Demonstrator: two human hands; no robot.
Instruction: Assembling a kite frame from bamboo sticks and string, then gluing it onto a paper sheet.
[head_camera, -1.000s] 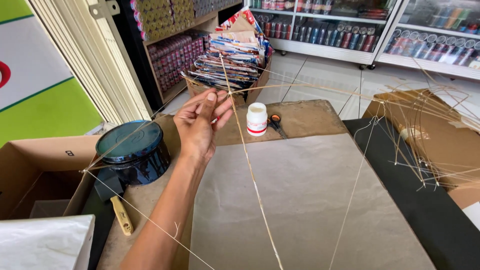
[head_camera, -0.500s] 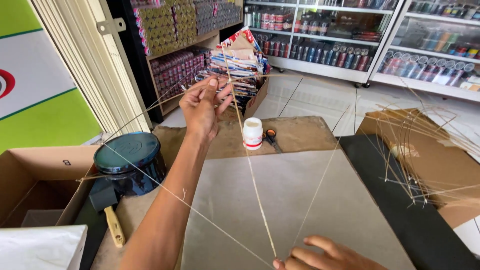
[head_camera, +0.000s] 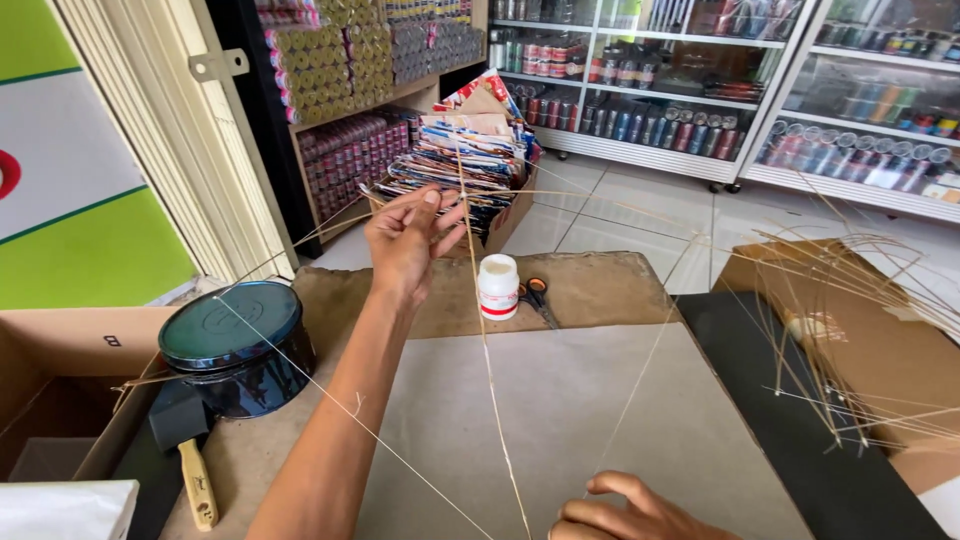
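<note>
Where the left hand (head_camera: 408, 240) pinches the crossing of thin bamboo sticks (head_camera: 487, 350) between thumb and fingertips, the frame is raised higher and farther off than a second ago. The right hand (head_camera: 625, 512) has come in at the near edge, fingers curled by the sticks' lower ends; whether it grips them I cannot tell. Beyond stand a white glue bottle (head_camera: 498, 286) and scissors (head_camera: 535, 296). Left sit a lidded dark tin (head_camera: 235, 345), contents hidden, and an open cardboard box (head_camera: 60, 390).
</note>
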